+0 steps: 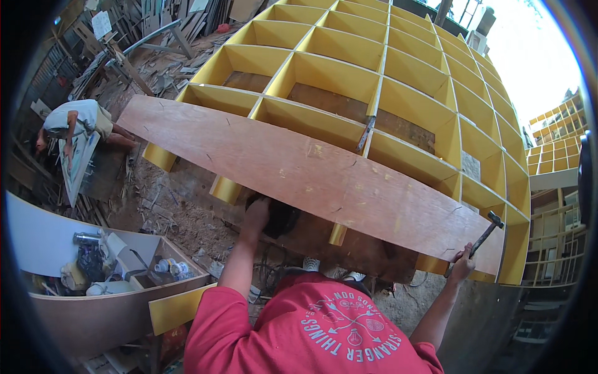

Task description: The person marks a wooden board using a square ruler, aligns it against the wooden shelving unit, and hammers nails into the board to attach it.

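A hammer (pixel 484 237) is gripped by the handle in my right hand (pixel 461 266), its head tilted up over the right end of a long plywood strip (pixel 311 171). The strip lies across the near edge of a yellow wooden grid frame (pixel 349 78), and several thin nails appear to stick up from it. My left hand (pixel 256 215) is below the strip's near edge, at a dark container (pixel 281 218). Its fingers are hidden against the dark, so what they hold does not show. A narrow tool (pixel 366 134) leans in the grid just beyond the strip.
At lower left, a curved wooden box (pixel 112 305) carries bottles, bags and tools. A yellow board (pixel 177 310) juts out beside it. Another person (pixel 78 118) bends over work at far left. Wood scraps (pixel 168 59) litter the ground, and more yellow grids (pixel 554 153) stand at right.
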{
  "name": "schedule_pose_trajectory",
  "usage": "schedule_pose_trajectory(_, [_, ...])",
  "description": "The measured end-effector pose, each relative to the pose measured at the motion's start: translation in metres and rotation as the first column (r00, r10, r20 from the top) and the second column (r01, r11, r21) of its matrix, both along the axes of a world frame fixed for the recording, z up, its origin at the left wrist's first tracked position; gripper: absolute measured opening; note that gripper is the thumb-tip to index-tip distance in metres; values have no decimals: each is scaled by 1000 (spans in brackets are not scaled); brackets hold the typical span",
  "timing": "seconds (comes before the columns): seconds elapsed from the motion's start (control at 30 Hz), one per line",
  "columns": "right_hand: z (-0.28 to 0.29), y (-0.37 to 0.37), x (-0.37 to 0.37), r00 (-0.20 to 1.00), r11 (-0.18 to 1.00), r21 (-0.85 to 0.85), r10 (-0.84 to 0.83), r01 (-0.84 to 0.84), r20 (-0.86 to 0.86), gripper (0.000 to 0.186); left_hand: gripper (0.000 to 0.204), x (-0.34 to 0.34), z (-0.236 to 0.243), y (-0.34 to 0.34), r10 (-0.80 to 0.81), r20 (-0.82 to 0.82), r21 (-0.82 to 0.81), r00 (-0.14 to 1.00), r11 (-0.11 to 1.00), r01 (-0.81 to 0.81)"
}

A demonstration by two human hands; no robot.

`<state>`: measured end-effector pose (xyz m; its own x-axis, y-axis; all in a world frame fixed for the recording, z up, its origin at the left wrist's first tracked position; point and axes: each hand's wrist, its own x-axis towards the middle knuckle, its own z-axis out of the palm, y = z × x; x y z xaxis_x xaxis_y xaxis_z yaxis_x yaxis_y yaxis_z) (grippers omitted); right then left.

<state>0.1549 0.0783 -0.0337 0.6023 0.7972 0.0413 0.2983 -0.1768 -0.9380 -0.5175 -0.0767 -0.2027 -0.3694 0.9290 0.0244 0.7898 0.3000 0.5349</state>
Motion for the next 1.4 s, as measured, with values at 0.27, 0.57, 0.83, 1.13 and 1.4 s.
schedule_pose_trajectory(0.27, [-10,1,12,1000,1000,8,11,-12,29,46,22,20,10,11,-54,-221,-221,974,975,4])
schedule_pose_trajectory(0.57, [5,-1,-10,1000,997,79,-12,13,-16,53,19,11,3,15,84,-239,-240,967,960,-143])
schedule_pose_trajectory(0.83, [0,-2,-9,999,994,105,-19,24,-42,42,17,14,16,17,-40,-302,-255,952,966,-40])
schedule_pose_trajectory(1.13, [-24,1,17,994,999,-5,-37,38,100,50,26,-30,10,-5,-42,-211,1,977,999,43])
schedule_pose_trajectory(1.4, [-5,-27,37,909,933,239,-327,268,258,40,15,7,132,-33,237,468,-41,851,968,-247])
